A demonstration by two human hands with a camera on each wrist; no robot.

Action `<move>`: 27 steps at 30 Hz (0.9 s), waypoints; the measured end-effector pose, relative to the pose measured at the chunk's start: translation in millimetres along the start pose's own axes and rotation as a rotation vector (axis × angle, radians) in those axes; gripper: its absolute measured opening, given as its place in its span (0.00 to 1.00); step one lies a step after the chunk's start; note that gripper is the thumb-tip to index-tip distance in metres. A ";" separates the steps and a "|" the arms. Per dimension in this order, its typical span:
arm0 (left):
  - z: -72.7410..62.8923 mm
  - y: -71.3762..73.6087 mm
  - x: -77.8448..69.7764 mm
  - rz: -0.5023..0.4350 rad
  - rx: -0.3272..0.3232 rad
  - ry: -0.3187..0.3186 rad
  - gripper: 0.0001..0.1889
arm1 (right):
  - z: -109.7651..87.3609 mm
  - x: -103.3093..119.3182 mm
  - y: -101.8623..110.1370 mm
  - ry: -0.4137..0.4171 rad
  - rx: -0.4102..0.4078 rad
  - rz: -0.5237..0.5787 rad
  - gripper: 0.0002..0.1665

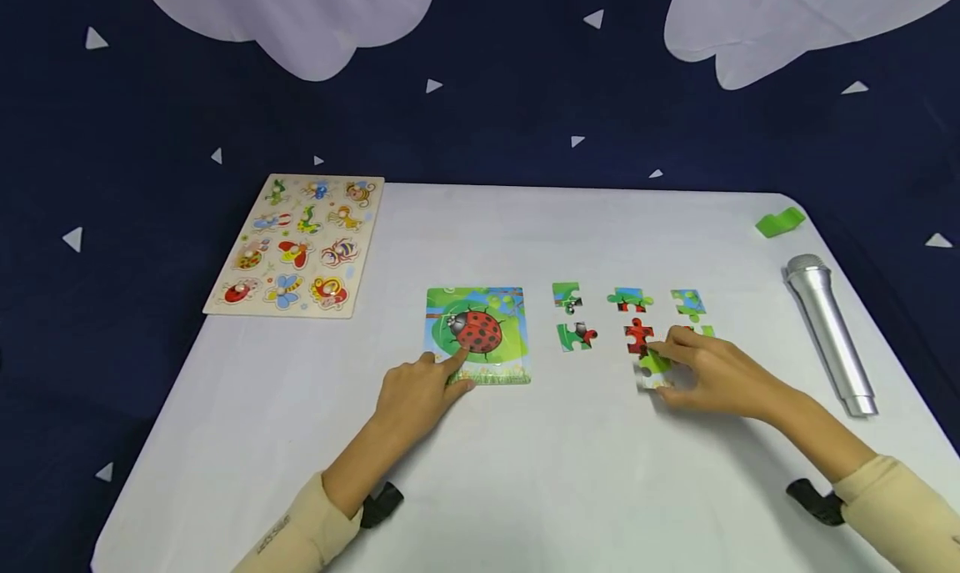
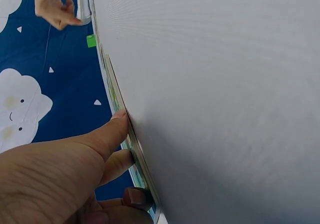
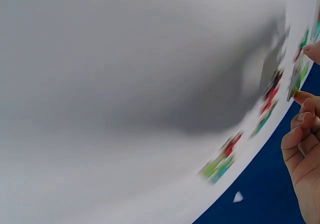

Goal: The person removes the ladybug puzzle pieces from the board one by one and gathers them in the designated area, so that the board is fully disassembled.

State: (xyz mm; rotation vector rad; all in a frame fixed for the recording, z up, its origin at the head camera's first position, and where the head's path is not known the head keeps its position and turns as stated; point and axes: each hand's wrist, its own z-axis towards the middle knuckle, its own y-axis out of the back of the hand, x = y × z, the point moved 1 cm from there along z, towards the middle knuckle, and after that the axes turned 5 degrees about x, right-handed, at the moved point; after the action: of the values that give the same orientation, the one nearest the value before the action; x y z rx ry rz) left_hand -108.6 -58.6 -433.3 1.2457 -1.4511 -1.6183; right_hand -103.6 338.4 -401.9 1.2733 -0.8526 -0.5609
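The left hand (image 1: pixel 422 394) rests at the ladybug puzzle board (image 1: pixel 513 364), a square board with a red ladybug on green. Its index finger lies on the board's picture and its thumb is at the near edge. Between thumb and fingers, the right hand (image 1: pixel 712 373) pinches a green and white jigsaw piece (image 1: pixel 656 366), which appears tilted in the right wrist view. Just behind that piece is a red jigsaw piece (image 1: pixel 638 333). More pieces lie in rows, among them a green one (image 1: pixel 566 294) and a blue-green one (image 1: pixel 688 301); one is partly hidden behind the right hand.
A wooden insect board (image 1: pixel 300 239) lies at the table's back left. On the right are a silver microphone (image 1: pixel 832 339) and a green strip (image 1: pixel 780 222). The white table (image 1: pixel 525 490) ends at a dark blue cloth backdrop (image 1: pixel 510 123) with clouds.
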 end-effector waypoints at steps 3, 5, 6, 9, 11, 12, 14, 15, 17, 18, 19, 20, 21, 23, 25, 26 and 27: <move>-0.7 0.1 1.8 -0.013 0.003 0.002 0.27 | -13.8 -8.6 0.9 -0.033 -0.015 -0.013 0.33; -0.7 0.5 2.1 -0.021 0.008 0.005 0.27 | -22.3 -14.3 0.9 -0.048 -0.024 -0.016 0.32; -0.7 0.5 2.2 -0.022 0.011 0.006 0.27 | -26.3 -16.8 1.0 -0.053 -0.026 -0.025 0.32; -0.4 0.8 1.7 -0.028 0.017 0.008 0.27 | -36.9 -24.4 1.5 -0.073 -0.018 -0.047 0.32; 0.0 0.9 1.1 -0.031 0.018 0.007 0.27 | -43.0 -29.3 2.0 -0.082 -0.010 -0.069 0.33; 0.3 0.9 0.7 -0.032 0.016 0.006 0.27 | -45.8 -32.0 2.4 -0.087 -0.008 -0.078 0.33; 0.4 1.1 0.7 -0.029 0.014 0.004 0.27 | -49.9 -37.7 3.4 -0.093 -0.006 -0.088 0.33; 0.5 1.1 0.7 -0.028 0.012 0.003 0.27 | -51.6 -40.4 3.7 -0.093 -0.006 -0.093 0.33; 0.6 1.2 0.7 -0.025 0.009 0.000 0.27 | -54.0 -45.8 4.7 -0.088 -0.008 -0.098 0.33; 0.7 1.3 0.7 -0.024 0.008 0.001 0.27 | -54.8 -48.3 4.9 -0.088 -0.007 -0.097 0.33; 0.6 1.3 0.7 -0.023 0.008 0.001 0.27 | -55.3 -50.3 5.0 -0.087 -0.005 -0.097 0.33; 0.5 1.2 0.8 -0.022 0.007 0.001 0.27 | -55.7 -51.9 5.0 -0.087 -0.003 -0.095 0.33; 0.4 1.1 1.0 -0.021 0.006 0.002 0.27 | -55.9 -53.2 5.0 -0.089 0.001 -0.092 0.33; 0.3 0.7 1.2 -0.020 0.004 0.003 0.27 | -56.2 -54.7 4.8 -0.099 0.014 -0.087 0.33; 0.2 0.4 1.3 -0.020 0.000 0.000 0.27 | -56.6 -55.4 4.8 -0.113 0.025 -0.083 0.34; 0.3 0.2 1.3 -0.020 -0.002 -0.001 0.27 | -56.9 -55.6 4.9 -0.120 0.030 -0.082 0.34; 0.3 0.0 1.4 -0.020 -0.004 -0.002 0.27 | -56.9 -55.6 4.9 -0.124 0.034 -0.081 0.34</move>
State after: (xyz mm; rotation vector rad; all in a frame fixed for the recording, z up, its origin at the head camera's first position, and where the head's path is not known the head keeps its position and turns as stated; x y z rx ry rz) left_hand -109.4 -59.8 -433.7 1.2607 -1.4405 -1.6357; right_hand -90.8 416.1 -414.0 1.3191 -0.9196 -0.6980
